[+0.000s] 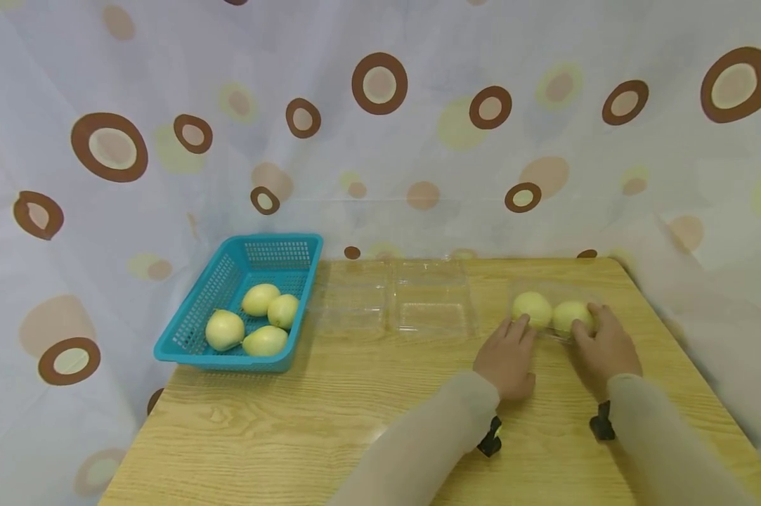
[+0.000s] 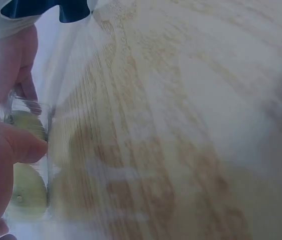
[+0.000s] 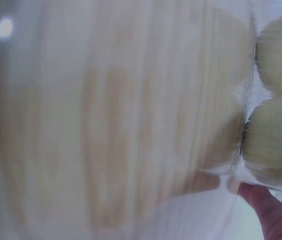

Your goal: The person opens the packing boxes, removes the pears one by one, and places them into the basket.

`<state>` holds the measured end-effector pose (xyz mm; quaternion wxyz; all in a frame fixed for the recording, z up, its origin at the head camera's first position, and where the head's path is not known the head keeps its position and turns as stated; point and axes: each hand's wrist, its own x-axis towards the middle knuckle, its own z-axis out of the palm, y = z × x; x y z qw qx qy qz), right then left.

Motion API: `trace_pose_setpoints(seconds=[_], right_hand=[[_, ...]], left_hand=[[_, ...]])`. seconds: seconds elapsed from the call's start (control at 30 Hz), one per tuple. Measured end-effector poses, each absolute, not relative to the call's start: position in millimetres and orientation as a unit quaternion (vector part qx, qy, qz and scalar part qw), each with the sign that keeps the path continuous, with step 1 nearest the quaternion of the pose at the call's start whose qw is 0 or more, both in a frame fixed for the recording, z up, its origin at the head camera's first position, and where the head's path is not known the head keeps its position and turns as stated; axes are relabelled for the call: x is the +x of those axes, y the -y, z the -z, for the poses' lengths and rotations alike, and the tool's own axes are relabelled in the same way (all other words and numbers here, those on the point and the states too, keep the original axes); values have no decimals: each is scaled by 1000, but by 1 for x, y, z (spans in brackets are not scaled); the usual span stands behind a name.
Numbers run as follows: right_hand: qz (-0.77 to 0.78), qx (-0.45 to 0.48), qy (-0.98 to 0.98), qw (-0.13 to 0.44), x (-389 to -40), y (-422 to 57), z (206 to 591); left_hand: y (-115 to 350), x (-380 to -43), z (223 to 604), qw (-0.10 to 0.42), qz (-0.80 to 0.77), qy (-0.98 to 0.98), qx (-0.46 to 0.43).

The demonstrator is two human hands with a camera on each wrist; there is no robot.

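Observation:
A clear plastic box [image 1: 554,336] with two pale yellow-green fruits, a left one [image 1: 532,309] and a right one [image 1: 572,316], sits at the right of the table. My left hand [image 1: 506,358] reaches its near left corner, fingers extended against the fruit side, thumb apart from it. My right hand [image 1: 610,346] grips the right end, thumb at the front and fingers round the side. In the right wrist view, a right-hand finger [image 3: 261,200] meets the box corner below the fruits [image 3: 273,137]. The left thumb [image 2: 28,146] overlaps the box in the left wrist view.
At the left, a blue basket [image 1: 165,349] holds several similar fruits [image 1: 265,341]. Two more clear plastic containers, one on the left [image 1: 351,320] and another on the right [image 1: 436,327], stand mid-table near the back. A patterned curtain [image 1: 418,154] hangs behind the wooden table [image 1: 291,436].

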<state>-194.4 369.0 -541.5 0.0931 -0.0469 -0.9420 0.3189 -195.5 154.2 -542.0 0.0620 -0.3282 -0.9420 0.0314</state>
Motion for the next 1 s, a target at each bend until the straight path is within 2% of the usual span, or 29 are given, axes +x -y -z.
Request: trace_pose_setpoints(seconds=[0.27,1.0], right_hand=[[-307,-47,945,105,-189,-354,538],[-305,-56,947,82,-173,-329,535]], left_hand=[[-141,-190,543,92,-4,943,-321],[-118,-181,558,98,53,941,-320]])
